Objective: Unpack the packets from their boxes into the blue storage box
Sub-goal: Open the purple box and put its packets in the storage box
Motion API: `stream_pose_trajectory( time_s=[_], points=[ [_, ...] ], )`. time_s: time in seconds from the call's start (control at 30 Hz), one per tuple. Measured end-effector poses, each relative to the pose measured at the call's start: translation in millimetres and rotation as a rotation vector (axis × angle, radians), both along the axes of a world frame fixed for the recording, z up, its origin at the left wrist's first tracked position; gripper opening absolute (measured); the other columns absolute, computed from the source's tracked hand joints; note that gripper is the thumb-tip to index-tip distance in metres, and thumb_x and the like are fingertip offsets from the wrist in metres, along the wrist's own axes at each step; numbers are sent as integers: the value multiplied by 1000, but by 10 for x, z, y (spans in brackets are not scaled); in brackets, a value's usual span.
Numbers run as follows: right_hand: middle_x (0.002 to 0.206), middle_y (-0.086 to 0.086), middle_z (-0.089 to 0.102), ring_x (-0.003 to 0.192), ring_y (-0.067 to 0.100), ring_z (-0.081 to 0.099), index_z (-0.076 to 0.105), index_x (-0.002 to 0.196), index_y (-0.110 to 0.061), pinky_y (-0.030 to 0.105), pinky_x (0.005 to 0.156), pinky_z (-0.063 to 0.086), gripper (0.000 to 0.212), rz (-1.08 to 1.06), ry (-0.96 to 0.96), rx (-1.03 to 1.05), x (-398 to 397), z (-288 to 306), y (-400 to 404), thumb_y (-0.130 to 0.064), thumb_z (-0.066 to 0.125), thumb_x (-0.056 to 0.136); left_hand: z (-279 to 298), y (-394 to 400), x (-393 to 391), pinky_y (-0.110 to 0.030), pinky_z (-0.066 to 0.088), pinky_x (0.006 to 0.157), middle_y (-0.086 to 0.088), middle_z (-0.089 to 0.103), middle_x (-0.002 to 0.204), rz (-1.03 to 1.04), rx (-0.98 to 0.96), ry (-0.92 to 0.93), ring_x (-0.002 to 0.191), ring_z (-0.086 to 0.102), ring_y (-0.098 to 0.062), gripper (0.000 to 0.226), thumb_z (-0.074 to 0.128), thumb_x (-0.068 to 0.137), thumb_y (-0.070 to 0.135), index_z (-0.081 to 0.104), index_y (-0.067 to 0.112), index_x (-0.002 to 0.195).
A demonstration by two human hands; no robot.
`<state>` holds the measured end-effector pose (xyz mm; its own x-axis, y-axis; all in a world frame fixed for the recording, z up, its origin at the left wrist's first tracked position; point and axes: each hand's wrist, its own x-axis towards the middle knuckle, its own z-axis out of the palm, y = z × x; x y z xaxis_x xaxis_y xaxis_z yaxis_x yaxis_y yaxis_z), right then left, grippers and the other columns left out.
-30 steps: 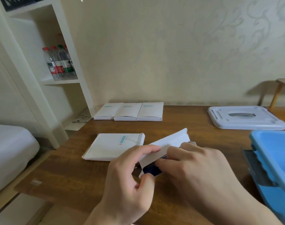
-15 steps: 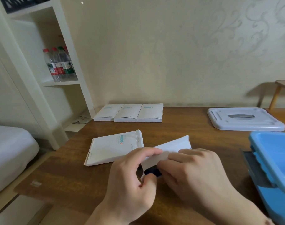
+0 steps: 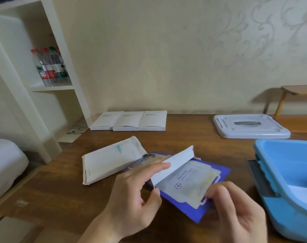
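Note:
My left hand (image 3: 131,192) pinches the open end of a white box (image 3: 173,165) near the front of the table, its flap lifted. My right hand (image 3: 236,216) grips the corner of blue-and-white packets (image 3: 189,183) that stick out of that box toward the right. A second white box (image 3: 110,162) lies flat just left of it, with more packet edges showing between the two. Three white boxes (image 3: 130,120) lie side by side at the back of the table. The blue storage box (image 3: 271,165) stands at the right edge, open.
The storage box's pale lid (image 3: 250,127) lies at the back right. A white shelf unit with water bottles (image 3: 49,67) stands left of the table, a bed (image 3: 3,163) below it. A wooden stool (image 3: 296,95) is at the far right.
My right hand has drawn the blue-and-white packets out of the box toward the right. The second white box has shifted and turned a little.

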<state>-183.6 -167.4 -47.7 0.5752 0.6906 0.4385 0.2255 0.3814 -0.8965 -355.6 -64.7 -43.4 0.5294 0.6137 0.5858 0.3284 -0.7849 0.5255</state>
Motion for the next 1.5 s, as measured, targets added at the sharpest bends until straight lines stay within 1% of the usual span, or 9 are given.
stream_pose_trajectory(
  time_s=[0.2, 0.4, 0.6, 0.67, 0.87, 1.07, 1.23, 1.37, 1.5],
  points=[
    [105, -9, 69, 68, 1, 56, 64, 110, -31, 2, 58, 42, 39, -89, -119, -470, 43, -64, 200, -7, 73, 81, -201, 24, 93, -9, 45, 96, 26, 52, 139, 24, 122, 223, 126, 47, 11, 57, 56, 81, 30, 51, 36, 138],
    [48, 1, 52, 35, 7, 40, 65, 108, -51, 16, 45, 43, 63, -197, -399, -280, 229, 109, -257, -1, 76, 72, -278, 108, 136, 3, 38, 89, 42, 42, 130, 68, 104, 277, 122, 38, 24, 64, 61, 80, 26, 47, 42, 140],
    [75, -7, 74, 58, 20, 70, 71, 108, -44, 17, 52, 55, 55, -113, -293, -117, 741, 484, -822, -7, 85, 70, -357, 72, 248, -26, 37, 110, 31, 35, 148, 19, 131, 439, 139, 31, 4, 48, 70, 80, 23, 62, 53, 117],
    [85, 3, 77, 73, 20, 75, 73, 109, -35, 29, 66, 59, 54, 50, -67, -58, 978, 568, -902, -15, 83, 59, -287, -22, 323, -29, 43, 106, 22, 50, 143, -19, 118, 161, 137, 43, -7, 26, 67, 78, 23, 72, 40, 98],
    [94, 23, 73, 83, 33, 73, 69, 118, -24, 33, 67, 59, 75, 365, 239, -59, 1417, 738, -868, -35, 94, 48, 403, -322, 1092, -73, 38, 97, -24, 67, 117, -437, -1089, -444, 107, 62, -50, 78, 90, 52, 56, 67, 17, 117],
    [92, 20, 74, 70, 27, 73, 61, 126, -23, 34, 55, 58, 74, 225, 539, 91, 1845, 770, -898, -16, 85, 56, 652, -272, 1691, -62, 46, 98, -23, 72, 105, -334, -1082, -573, 96, 67, -41, 43, 88, 58, 13, 74, 9, 98],
    [102, 21, 73, 88, 30, 74, 77, 96, -12, 31, 64, 59, 63, 359, 496, -63, 1799, 753, -806, -35, 96, 40, 709, -398, 2080, -26, 53, 48, -16, 75, 87, -373, -1023, -682, 68, 73, -24, 47, 82, 51, 13, 75, 6, 96],
    [101, 16, 75, 86, 31, 74, 76, 102, -14, 34, 66, 59, 29, 335, 398, -72, 1856, 741, -743, -20, 75, 74, 729, -455, 2227, -28, 58, 61, -18, 74, 100, -534, -959, -593, 84, 74, -28, 44, 86, 61, 6, 73, 10, 103],
    [94, 6, 77, 82, 24, 75, 74, 105, -21, 34, 67, 60, 23, 37, 109, -18, 2249, 823, -776, -10, 68, 85, 801, -313, 2261, -31, 56, 90, -3, 73, 112, -651, -634, -17, 107, 69, -21, 34, 77, 82, 33, 70, 19, 113]
  ],
)
